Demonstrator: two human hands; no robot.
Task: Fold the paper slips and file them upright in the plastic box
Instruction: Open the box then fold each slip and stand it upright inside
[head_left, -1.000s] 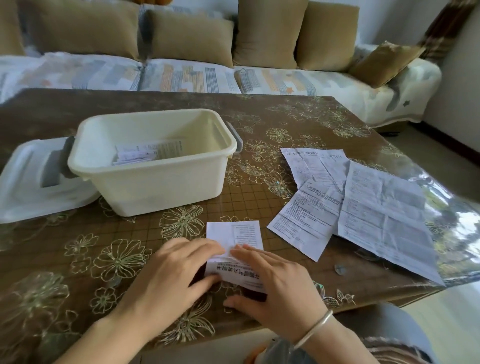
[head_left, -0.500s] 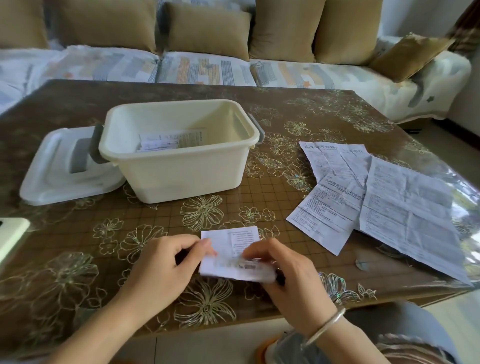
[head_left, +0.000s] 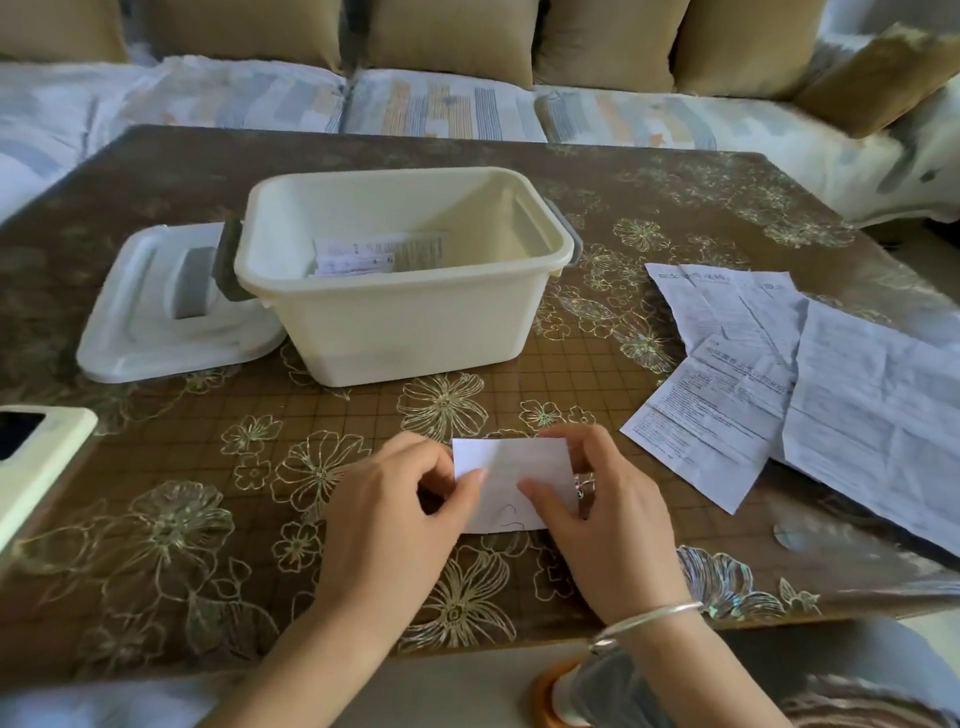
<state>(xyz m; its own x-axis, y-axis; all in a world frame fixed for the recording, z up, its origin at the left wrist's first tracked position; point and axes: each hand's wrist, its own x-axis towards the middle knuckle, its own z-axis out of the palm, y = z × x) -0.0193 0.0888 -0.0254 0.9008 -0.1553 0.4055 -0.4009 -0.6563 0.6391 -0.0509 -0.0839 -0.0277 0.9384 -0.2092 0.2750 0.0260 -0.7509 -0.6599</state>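
Observation:
A small folded white paper slip (head_left: 511, 470) lies near the table's front edge, blank side up. My left hand (head_left: 387, 512) pinches its left edge. My right hand (head_left: 605, 512) pinches its right side, thumb on top. Behind them stands the cream plastic box (head_left: 405, 317), open, with a couple of folded slips (head_left: 363, 254) inside, lying low against the near wall. Three unfolded printed sheets (head_left: 810, 384) lie overlapped on the right of the table.
The box's white lid (head_left: 156, 322) lies flat to the left of the box. A phone in a pale case (head_left: 31, 457) sits at the left edge. A sofa with cushions (head_left: 447, 98) runs behind the brown flowered table (head_left: 156, 519).
The slip has been folded over: its printed side is hidden and the blank side faces up. Both hands shifted from pressing it flat to pinching its two ends. The camera tilted down.

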